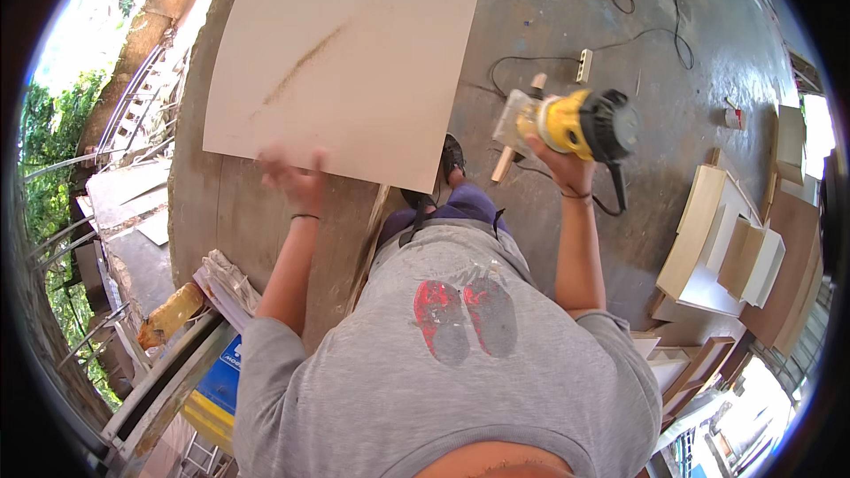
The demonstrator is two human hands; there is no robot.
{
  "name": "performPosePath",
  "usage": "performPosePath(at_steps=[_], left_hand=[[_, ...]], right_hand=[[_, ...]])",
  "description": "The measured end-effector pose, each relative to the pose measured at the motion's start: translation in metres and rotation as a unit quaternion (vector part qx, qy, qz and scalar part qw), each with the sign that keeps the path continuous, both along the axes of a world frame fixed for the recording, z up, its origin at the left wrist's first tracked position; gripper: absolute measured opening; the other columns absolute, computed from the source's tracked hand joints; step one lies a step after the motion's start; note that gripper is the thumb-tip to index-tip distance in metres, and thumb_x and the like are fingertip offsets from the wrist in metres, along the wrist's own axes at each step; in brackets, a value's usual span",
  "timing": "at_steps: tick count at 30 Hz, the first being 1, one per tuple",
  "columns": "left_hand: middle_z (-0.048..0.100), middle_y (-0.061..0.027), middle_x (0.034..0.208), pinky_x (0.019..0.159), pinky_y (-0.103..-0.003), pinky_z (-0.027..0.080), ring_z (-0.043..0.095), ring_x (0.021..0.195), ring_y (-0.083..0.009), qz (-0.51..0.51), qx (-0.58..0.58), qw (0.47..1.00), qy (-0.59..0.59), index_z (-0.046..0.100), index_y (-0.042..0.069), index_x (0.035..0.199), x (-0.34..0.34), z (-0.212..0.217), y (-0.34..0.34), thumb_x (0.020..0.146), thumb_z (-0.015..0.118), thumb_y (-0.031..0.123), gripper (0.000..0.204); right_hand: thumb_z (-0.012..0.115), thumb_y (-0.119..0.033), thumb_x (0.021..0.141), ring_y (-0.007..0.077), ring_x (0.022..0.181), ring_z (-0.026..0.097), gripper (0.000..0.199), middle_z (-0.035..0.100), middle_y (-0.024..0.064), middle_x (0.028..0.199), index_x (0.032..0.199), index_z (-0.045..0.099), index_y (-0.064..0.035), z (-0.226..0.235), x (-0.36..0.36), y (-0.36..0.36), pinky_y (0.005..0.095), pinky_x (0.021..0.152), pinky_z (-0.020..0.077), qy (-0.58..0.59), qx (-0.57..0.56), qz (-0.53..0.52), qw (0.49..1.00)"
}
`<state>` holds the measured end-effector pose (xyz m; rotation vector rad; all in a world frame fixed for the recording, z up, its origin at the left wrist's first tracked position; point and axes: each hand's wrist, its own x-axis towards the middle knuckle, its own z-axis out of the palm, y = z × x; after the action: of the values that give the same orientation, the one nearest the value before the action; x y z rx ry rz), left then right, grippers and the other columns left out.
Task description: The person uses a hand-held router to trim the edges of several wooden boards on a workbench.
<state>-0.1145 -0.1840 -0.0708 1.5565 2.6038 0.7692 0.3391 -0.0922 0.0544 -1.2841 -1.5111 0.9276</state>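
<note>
My right hand [558, 164] grips a yellow and black trim router [567, 124] around its body, holding it up to the right of the panel. The router's flat squarish base [509, 119] points left, and its black cord hangs beside my wrist. Over the near edge of a large pale panel [381, 80] is my left hand [299, 179], its fingers apart, slightly blurred and holding nothing. Whether it touches the panel I cannot tell. A brown streak of dust [305, 64] runs slantwise across the panel. A light wooden strip [503, 165] shows behind the router, partly hidden.
The panel lies on a worn brown table [230, 204]. A white power strip [584, 66] and black cords lie on the grey floor [655, 106]. Pale cabinet pieces [708, 239] stand at the right. A blue and yellow box [217, 385] and scrap boards [137, 248] are at the left.
</note>
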Motion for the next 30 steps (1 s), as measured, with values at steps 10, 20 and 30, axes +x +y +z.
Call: performPosePath(at_steps=[10,20,30], left_hand=[[-0.005,-0.0237,0.158,0.109,-0.065,-0.006,-0.010,0.147,-0.0334,0.162,-0.036,0.975,-0.146,-0.004,-0.007,0.148,0.004,0.008,0.053,0.071,0.056,0.081,0.131],[0.025,-0.0117,0.156,0.114,-0.058,0.000,0.016,0.146,-0.0282,-0.410,-0.044,0.909,0.060,0.038,0.013,0.146,0.037,0.046,0.034,0.072,0.062,0.072,0.098],[0.028,-0.0043,0.156,0.116,-0.048,0.007,0.021,0.145,-0.0233,-0.419,-0.066,0.903,0.065,0.042,0.015,0.144,0.053,0.036,0.040,0.077,0.065,0.058,0.083]], right_hand=[[0.081,-0.021,0.074,0.0167,0.095,0.062,0.048,0.066,0.0061,0.105,0.114,0.062,-0.0046,-0.014,-0.064,0.026,0.0325,0.086,0.0508,-0.111,-0.036,0.157,0.981],[0.082,-0.031,0.069,0.0180,0.083,0.070,0.037,0.073,0.0062,0.091,0.097,0.072,-0.0100,-0.051,-0.090,0.023,0.0313,0.074,0.0562,-0.076,0.056,0.061,0.994],[0.084,-0.031,0.065,0.0187,0.087,0.070,0.042,0.072,0.0066,0.094,0.099,0.071,-0.0096,-0.046,-0.100,0.035,0.0322,0.078,0.0553,-0.088,0.074,0.033,0.993]])
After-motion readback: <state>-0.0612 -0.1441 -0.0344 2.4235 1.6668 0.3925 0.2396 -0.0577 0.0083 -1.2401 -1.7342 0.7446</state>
